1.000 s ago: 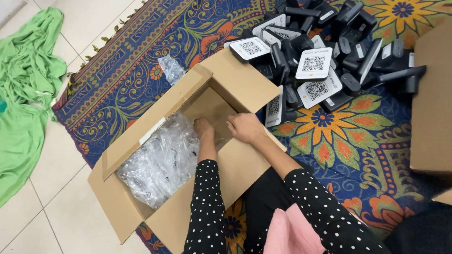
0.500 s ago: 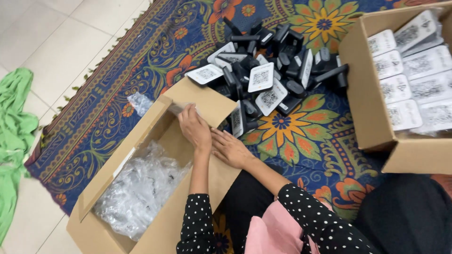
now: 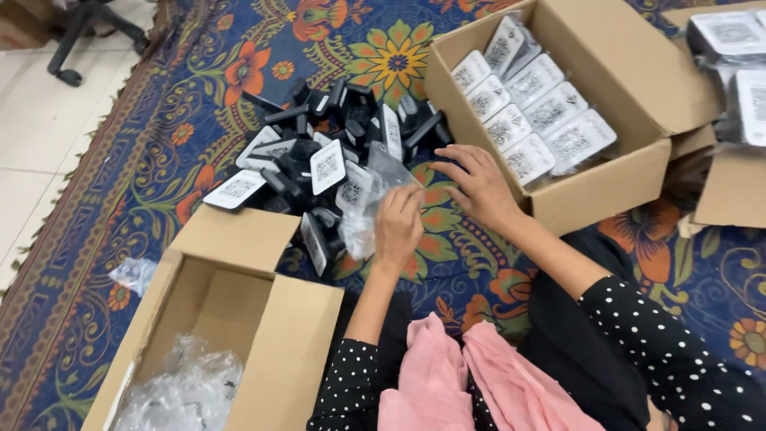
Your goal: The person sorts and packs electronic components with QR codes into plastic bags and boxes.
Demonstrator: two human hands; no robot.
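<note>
A pile of small black stands with white square code plates [image 3: 327,160] lies on the patterned rug [image 3: 199,120]. My left hand [image 3: 399,227] is closed on a clear plastic bag [image 3: 373,187] at the pile's near edge. Just to its right, my right hand [image 3: 479,187] hovers with its fingers spread. Its fingertips are close to the bag and the pile, and it holds nothing.
An open cardboard box [image 3: 263,319] at lower left holds clear plastic bags [image 3: 187,391]. Another box [image 3: 614,179] at upper right is packed with bagged white-plated stands, and a third box [image 3: 730,191] stands at the far right. A loose bag [image 3: 132,275] lies on the rug. Chair base [image 3: 84,24] on the tiles.
Both hands have left the lower-left box and moved up to the pile of stands. My left hand now grips a clear bag. The view has swung to the right.
</note>
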